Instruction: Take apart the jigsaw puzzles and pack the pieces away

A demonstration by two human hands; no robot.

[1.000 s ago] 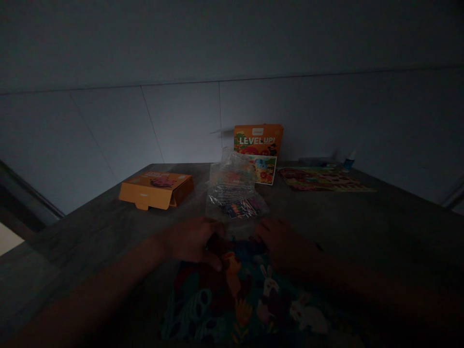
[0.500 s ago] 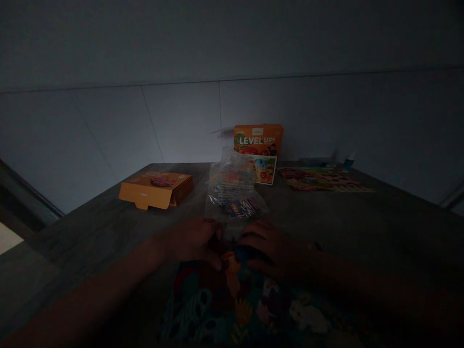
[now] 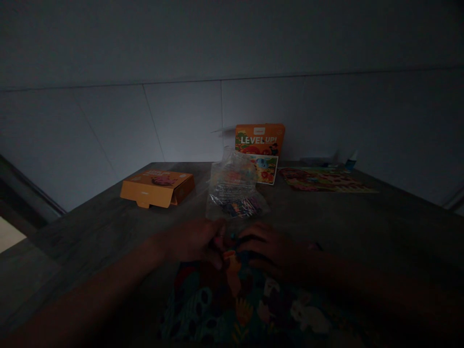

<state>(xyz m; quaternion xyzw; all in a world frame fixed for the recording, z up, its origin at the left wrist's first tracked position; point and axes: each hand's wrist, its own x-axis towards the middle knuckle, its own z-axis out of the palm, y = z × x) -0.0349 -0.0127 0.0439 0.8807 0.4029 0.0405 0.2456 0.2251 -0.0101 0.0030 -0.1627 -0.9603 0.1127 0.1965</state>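
Observation:
In the dim front of the head view lies a colourful picture puzzle [image 3: 242, 309] with animals and plants on a dark teal ground. At its far edge, my left hand [image 3: 197, 241] is closed, thumb and fingers pinching a small reddish puzzle piece [image 3: 219, 243]; the fingers partly cover it. My right hand [image 3: 268, 246] rests on the puzzle's upper edge beside it, fingers stretched out and a little apart. A small teal bit [image 3: 233, 236] shows between the two hands. Deep shadow hides the puzzle's near part and its piece outlines.
Beyond my hands lies a clear plastic bag [image 3: 232, 186] with a dark printed packet [image 3: 242, 207]. An orange box [image 3: 155, 186] lies at left. An orange "LEVEL UP!" box [image 3: 277, 133] stands by the wall behind a picture card [image 3: 266, 169]. At right are a flat picture sheet [image 3: 326, 180] and a small bottle [image 3: 350, 162].
My left hand's fingers have shifted slightly, and the reddish piece now shows in their pinch. My right hand has hardly moved. The view has shifted very slightly.

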